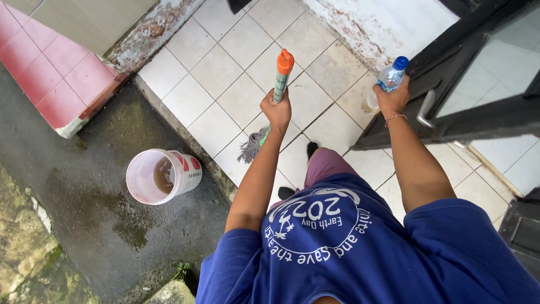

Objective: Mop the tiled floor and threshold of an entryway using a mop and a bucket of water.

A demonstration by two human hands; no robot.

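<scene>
White floor tiles (pixel 219 73) meet wet dark concrete (pixel 84 186); a pink tiled ledge (pixel 50 73) lies left, a dark glass door (pixel 484 73) right, in daylight.

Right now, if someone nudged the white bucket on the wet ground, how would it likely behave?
The white bucket probably slides easily, since the dark ground looks wet. It seems light: only a little murky water shows inside. Upright and wide, it likely won't tip.

Open tiled floor (pixel 225 73) ahead; dark door (pixel 478 73) blocks right, bucket (pixel 163 175) stands low left.

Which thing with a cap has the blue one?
The clear bottle in the right hand; the mop handle in the left hand has an orange cap.
</scene>
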